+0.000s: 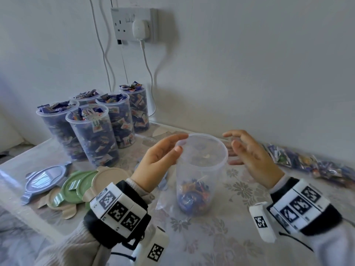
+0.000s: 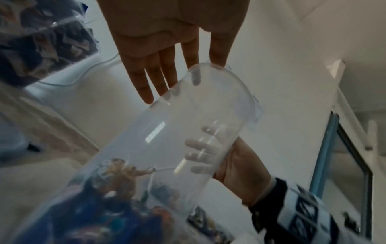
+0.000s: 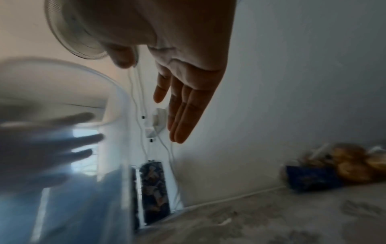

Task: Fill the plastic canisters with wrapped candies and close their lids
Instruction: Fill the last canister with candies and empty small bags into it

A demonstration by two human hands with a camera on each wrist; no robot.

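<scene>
Touching canister (image 1: 199, 169) rim, left hand (image 1: 159, 160)

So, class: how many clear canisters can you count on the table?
6. Five full ones cluster at back left; the sixth, nearly empty, stands between the hands. Others may be hidden.
</scene>
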